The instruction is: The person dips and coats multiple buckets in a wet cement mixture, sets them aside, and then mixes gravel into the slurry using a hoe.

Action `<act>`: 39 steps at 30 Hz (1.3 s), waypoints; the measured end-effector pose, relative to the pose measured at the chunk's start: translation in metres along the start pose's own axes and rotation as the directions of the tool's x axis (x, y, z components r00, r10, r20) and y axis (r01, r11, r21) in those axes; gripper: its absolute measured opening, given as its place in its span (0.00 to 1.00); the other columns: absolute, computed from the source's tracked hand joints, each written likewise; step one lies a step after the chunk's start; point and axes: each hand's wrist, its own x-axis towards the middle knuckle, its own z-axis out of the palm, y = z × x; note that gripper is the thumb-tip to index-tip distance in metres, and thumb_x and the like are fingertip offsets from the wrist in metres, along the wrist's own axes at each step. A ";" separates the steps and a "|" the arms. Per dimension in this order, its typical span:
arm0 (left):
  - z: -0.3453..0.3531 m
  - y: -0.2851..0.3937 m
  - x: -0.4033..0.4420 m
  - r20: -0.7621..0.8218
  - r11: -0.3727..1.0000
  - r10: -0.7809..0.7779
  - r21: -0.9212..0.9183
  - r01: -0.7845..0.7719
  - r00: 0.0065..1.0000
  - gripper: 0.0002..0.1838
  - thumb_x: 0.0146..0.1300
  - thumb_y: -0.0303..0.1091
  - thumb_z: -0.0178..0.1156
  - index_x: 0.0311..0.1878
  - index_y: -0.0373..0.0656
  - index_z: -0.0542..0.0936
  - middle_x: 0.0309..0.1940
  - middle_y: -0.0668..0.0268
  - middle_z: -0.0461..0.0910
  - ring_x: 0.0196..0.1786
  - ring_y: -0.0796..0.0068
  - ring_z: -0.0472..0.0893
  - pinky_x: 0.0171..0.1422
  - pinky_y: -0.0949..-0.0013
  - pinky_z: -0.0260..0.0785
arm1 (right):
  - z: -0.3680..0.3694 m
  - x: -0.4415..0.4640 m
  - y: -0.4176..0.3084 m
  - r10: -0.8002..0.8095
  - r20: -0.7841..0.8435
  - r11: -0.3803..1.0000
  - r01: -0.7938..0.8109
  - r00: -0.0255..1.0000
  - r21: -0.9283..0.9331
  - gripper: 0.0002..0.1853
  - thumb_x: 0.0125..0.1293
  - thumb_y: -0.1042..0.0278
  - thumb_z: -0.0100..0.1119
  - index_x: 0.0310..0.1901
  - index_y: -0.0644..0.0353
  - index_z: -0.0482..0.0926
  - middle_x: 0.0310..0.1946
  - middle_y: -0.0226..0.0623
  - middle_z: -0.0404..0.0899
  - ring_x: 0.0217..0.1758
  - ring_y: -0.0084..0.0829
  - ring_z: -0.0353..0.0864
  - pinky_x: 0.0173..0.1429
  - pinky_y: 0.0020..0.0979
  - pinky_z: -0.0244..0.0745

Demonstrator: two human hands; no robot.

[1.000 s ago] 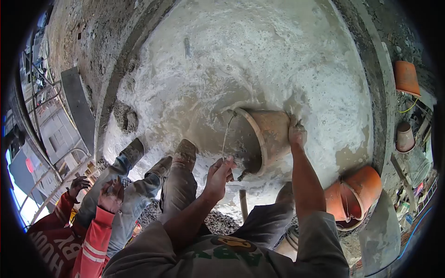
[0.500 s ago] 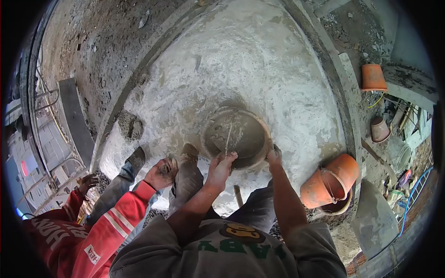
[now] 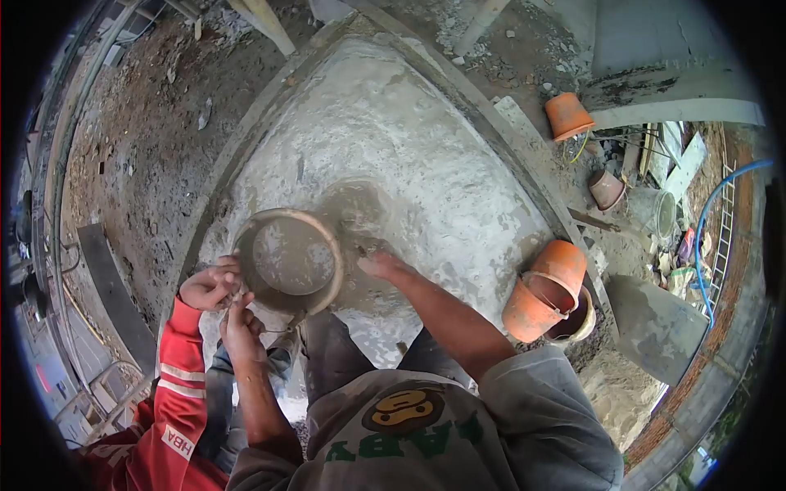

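Note:
A round bucket (image 3: 337, 266) full of grey, watery slurry stands upright at the left of the wet grey mix (image 3: 426, 176). My left hand (image 3: 243, 329) is closed near the bucket's lower left rim, at its handle; the exact grip is small and partly hidden. To the right of the bucket, my right hand (image 3: 378, 260) is off the rim, low over the mix, its fingers partly hidden in shadow. A co-worker's hand (image 3: 211, 285) in a red sleeve (image 3: 182, 360) is at the bucket's left rim, just above my left hand.
Stacked orange buckets (image 3: 544, 295) lie tilted at the right edge of the mix, beside another bucket (image 3: 577, 323). Farther right are an orange bucket (image 3: 568, 116), a smaller bucket (image 3: 606, 190), a flat grey board (image 3: 655, 327) and a blue hose (image 3: 700, 254). Low borders (image 3: 246, 139) enclose the mix.
The bucket has gone from tilted to upright, full, and moved left with my left hand. My right hand has let go of it. The co-worker's hand has come to its rim.

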 end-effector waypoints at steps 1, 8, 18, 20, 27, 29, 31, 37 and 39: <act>-0.029 -0.019 0.027 -0.052 0.999 0.015 -0.030 -0.017 0.999 0.15 0.63 0.42 0.55 0.40 0.38 0.77 0.14 0.79 0.59 0.15 0.85 0.54 0.19 0.78 0.50 | -0.001 -0.005 0.007 -0.045 -0.065 0.998 0.048 0.997 0.051 0.31 0.55 0.45 0.43 0.53 0.60 0.74 0.54 0.53 0.70 0.60 0.48 0.68 0.61 0.40 0.64; -0.075 -0.062 0.118 -0.482 0.961 0.248 0.014 -0.276 0.840 0.15 0.62 0.40 0.54 0.38 0.35 0.76 0.21 0.65 0.74 0.25 0.73 0.74 0.32 0.69 0.70 | -0.040 -0.043 0.196 0.056 -0.638 0.990 0.038 0.768 0.133 0.21 0.58 0.55 0.54 0.48 0.61 0.74 0.39 0.47 0.79 0.46 0.47 0.77 0.53 0.40 0.70; 0.188 -0.296 0.084 0.504 0.754 -0.067 0.591 -0.288 0.861 0.13 0.62 0.35 0.55 0.45 0.37 0.78 0.37 0.66 0.78 0.42 0.78 0.74 0.53 0.73 0.64 | -0.105 -0.207 0.493 0.388 -0.853 0.695 -0.719 0.350 0.021 0.36 0.48 0.65 0.63 0.60 0.60 0.60 0.55 0.51 0.64 0.56 0.52 0.66 0.54 0.47 0.67; 0.267 -0.373 0.038 0.532 0.631 -0.293 0.732 -0.257 0.794 0.14 0.61 0.37 0.56 0.43 0.37 0.79 0.35 0.64 0.80 0.40 0.76 0.77 0.47 0.72 0.67 | -0.092 -0.215 0.510 0.442 -0.874 0.734 -0.642 0.201 0.223 0.35 0.49 0.60 0.61 0.58 0.63 0.61 0.53 0.54 0.63 0.55 0.50 0.65 0.53 0.45 0.66; 0.439 -0.526 -0.114 0.937 0.091 -0.340 -0.053 -0.994 -0.081 0.26 0.52 0.30 0.58 0.57 0.49 0.71 0.62 0.59 0.64 0.66 0.62 0.60 0.70 0.54 0.48 | -0.021 -0.216 0.567 0.984 -0.122 0.095 0.191 0.132 0.977 0.23 0.58 0.55 0.62 0.44 0.66 0.69 0.29 0.38 0.72 0.27 0.34 0.77 0.29 0.33 0.76; 0.440 -0.558 -0.109 0.901 0.043 -0.419 -0.101 -0.994 -0.110 0.22 0.54 0.32 0.56 0.55 0.48 0.73 0.62 0.58 0.63 0.67 0.63 0.59 0.70 0.51 0.47 | -0.011 -0.206 0.580 0.954 -0.140 -0.012 0.502 0.264 0.865 0.12 0.61 0.61 0.58 0.34 0.63 0.72 0.25 0.36 0.72 0.19 0.27 0.75 0.20 0.30 0.78; 0.432 -0.568 -0.100 0.850 0.084 -0.524 -0.020 -0.996 -0.061 0.21 0.53 0.35 0.58 0.53 0.47 0.74 0.59 0.58 0.65 0.66 0.62 0.60 0.70 0.51 0.46 | -0.016 -0.201 0.578 0.944 -0.128 -0.052 0.520 0.304 0.853 0.10 0.61 0.63 0.58 0.32 0.62 0.72 0.22 0.34 0.69 0.22 0.29 0.75 0.25 0.30 0.78; 0.362 -0.493 -0.086 0.876 0.211 -0.426 0.338 -0.917 0.225 0.27 0.53 0.39 0.61 0.57 0.45 0.68 0.55 0.60 0.67 0.63 0.60 0.63 0.68 0.56 0.51 | -0.030 -0.194 0.553 0.927 0.131 -0.306 0.506 0.351 0.807 0.13 0.61 0.58 0.55 0.32 0.60 0.72 0.23 0.34 0.69 0.24 0.33 0.74 0.27 0.33 0.75; 0.355 -0.459 -0.067 0.902 0.176 -0.306 0.369 -0.913 0.305 0.29 0.52 0.37 0.62 0.58 0.45 0.66 0.54 0.60 0.68 0.62 0.60 0.64 0.66 0.58 0.55 | -0.047 -0.166 0.539 0.916 0.152 -0.339 0.515 0.370 0.788 0.14 0.62 0.56 0.51 0.29 0.59 0.71 0.20 0.34 0.69 0.22 0.33 0.73 0.25 0.33 0.73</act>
